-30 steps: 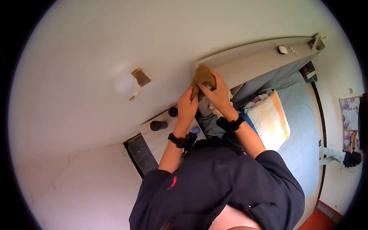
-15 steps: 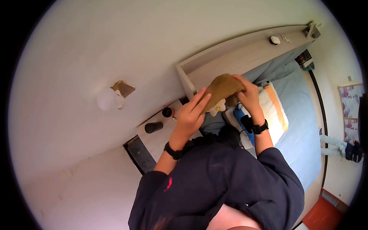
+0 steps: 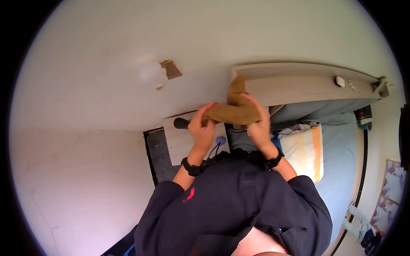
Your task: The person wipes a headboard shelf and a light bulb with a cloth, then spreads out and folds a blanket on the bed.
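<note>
Brown cloth [image 3: 230, 114]: crosswise between hands, bent end pointing away
Left hand [image 3: 202, 130]: pinching left end
Right hand [image 3: 260, 129]: gripping right side
Nearer: neither, both touching

A pale wall [image 3: 85, 94] fills the upper left of the frame, brightening toward the lower left, with a round white lamp [image 3: 150, 72] near a brown square patch [image 3: 171, 69]. A light wooden headboard shelf [image 3: 294, 85] spans the upper right, beside a bed [image 3: 339, 166] in blue sheeting. A pale tabletop [image 3: 183, 145] stands left of centre; floral panels [image 3: 392, 181] show at the right edge
</note>
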### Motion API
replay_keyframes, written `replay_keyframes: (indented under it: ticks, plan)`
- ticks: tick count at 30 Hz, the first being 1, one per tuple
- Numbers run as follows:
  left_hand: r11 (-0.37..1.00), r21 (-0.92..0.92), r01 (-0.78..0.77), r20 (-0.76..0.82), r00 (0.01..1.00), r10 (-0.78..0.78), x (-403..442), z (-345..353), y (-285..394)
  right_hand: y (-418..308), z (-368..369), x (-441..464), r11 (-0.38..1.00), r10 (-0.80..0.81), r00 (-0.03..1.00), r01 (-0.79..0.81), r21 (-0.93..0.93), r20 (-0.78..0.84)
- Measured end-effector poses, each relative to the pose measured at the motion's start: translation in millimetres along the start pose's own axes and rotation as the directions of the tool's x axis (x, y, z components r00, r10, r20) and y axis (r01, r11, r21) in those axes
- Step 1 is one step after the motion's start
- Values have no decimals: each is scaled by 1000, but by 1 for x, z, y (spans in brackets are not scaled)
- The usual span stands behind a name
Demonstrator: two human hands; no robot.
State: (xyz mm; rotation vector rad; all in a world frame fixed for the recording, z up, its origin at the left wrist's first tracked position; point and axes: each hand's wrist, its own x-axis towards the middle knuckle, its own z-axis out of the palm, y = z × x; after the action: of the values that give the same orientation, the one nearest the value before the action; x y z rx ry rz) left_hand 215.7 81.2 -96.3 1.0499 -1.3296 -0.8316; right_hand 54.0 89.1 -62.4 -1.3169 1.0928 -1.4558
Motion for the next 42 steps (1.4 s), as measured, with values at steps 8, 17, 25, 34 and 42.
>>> replay_keyframes:
  ticks: [8, 17, 25, 34, 42]
  plan:
    - [984, 148, -101, -465, 871, 159, 67, -90, -36, 33, 130, 96, 819, -448, 847, 517, -249, 287]
    - [994, 37, -104, -432, 895, 110, 101, -98, -48, 88, 157, 92, 780, -507, 849, 525, -342, 147]
    - [954, 269, -133, -261, 943, 205, 88, -115, -64, 132, 160, 38, 945, 195, 946, -111, -307, 258]
    - [949, 223, -222, -402, 866, 296, 101, -109, -46, 70, 160, 50, 999, -48, 999, 48, -19, -21]
    - [967, 191, -168, -421, 876, 235, 89, -98, -91, 72, 152, 56, 918, -170, 980, 195, -346, 103]
